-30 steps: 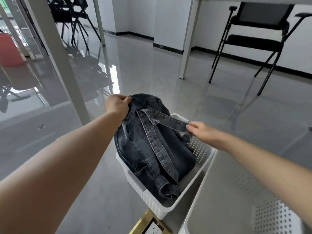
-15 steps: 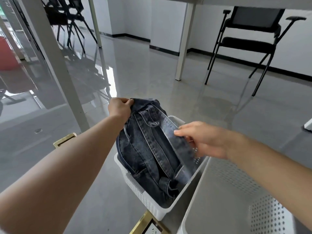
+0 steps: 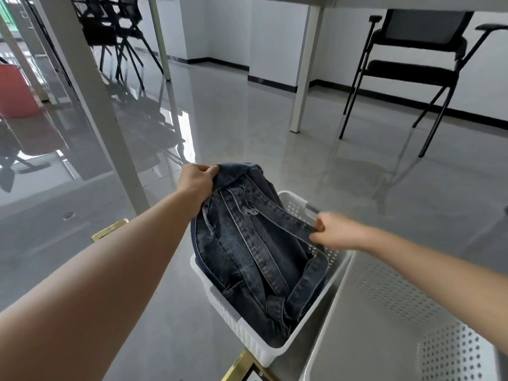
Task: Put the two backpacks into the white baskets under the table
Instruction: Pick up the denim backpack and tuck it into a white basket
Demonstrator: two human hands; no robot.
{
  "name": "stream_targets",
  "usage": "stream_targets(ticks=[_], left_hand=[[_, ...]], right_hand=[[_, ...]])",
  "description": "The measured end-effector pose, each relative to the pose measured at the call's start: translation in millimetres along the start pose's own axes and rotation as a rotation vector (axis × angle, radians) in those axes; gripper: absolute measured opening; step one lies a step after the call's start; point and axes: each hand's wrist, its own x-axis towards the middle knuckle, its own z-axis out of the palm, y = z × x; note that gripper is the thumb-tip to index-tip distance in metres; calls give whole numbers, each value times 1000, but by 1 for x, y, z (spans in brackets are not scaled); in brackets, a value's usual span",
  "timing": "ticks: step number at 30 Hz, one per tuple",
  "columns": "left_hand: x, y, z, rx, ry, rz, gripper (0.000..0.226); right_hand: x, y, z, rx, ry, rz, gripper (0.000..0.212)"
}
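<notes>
Basket [image 3: 365,306] nearest, white and perforated, nothing inside as far as shown, bottom right corner. Just beside it, to the left, second white basket [image 3: 248,336] on the floor, holding the lower half of a dark denim backpack [image 3: 247,251]. Pack's bottom end down inside near the basket's close end, top end leaning up and out over the far left rim, straps facing up.

Left hand [image 3: 196,181] closed in a fist on the fabric at the pack's top edge, lifting or steadying it above the rim. Right hand [image 3: 334,231] pinching one shoulder strap [image 3: 286,215] between thumb and fingers, strap drawn taut toward the right, over the basket's far corner.

Step in hand, by the look of it: settling the first backpack into its basket, strap being tidied so as not to hang outside.

Next move likely calls for: tucking the pinched strap down inside the rim, pressing the raised top end lower until the pack sits within the walls, then letting go with both hands. Second backpack not in view; nearer basket presumably meant for it.

Farther off: white table legs [image 3: 301,70], glossy grey floor, black folding chair [image 3: 412,67] by the wall.
</notes>
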Motion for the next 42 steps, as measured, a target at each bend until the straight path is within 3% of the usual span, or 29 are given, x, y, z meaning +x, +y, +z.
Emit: stream_targets(ticks=[3,5,7,9,10,13,14,16,18,21,22,25,28,32,34,38,42], left_hand=[[-17,10,6,-99,-179,10,25],[-30,19,9,-95,-355,47,22],[-39,24,6,-80,-457,78,20],[-43,19,-2,-114,-530,114,22],[-45,10,-8,-114,-590,137,32],[-56,-41,-22,92,-740,138,106],[-64,-60,-22,149,-726,114,124],[-73,-93,-16,173,-593,80,137],[-80,-114,-3,177,-429,75,117],[-75,-120,15,155,-265,87,29],[-73,-114,16,90,-277,67,13],[-63,-85,7,-197,-250,-56,30],[-42,-82,-1,-401,-138,-141,28],[-10,-114,-3,-244,128,-176,33],[1,-128,-5,-296,106,-333,35],[4,-150,-13,-430,-115,-628,41],[-3,-165,-16,-348,-202,-748,37]], right_hand=[[35,-28,-20,367,105,-10,65],[59,-39,-35,420,173,-86,79],[77,-43,-39,313,175,-136,75],[81,-42,-38,237,98,-166,55],[80,-41,-37,258,95,-181,42],[69,-29,-37,451,201,-212,20],[62,-20,-36,522,224,-217,22],[43,-4,-26,704,240,-210,25],[24,12,-13,865,288,-206,20],[13,24,-10,994,420,-165,12],[17,26,-14,1018,477,-131,16],[51,18,-28,1051,640,-12,21],[100,-2,-31,989,771,88,7],[148,-34,-14,861,802,150,32],[159,-47,-1,808,746,79,45],[173,-45,23,446,569,-102,57],[188,-17,41,25,150,-7,72]])
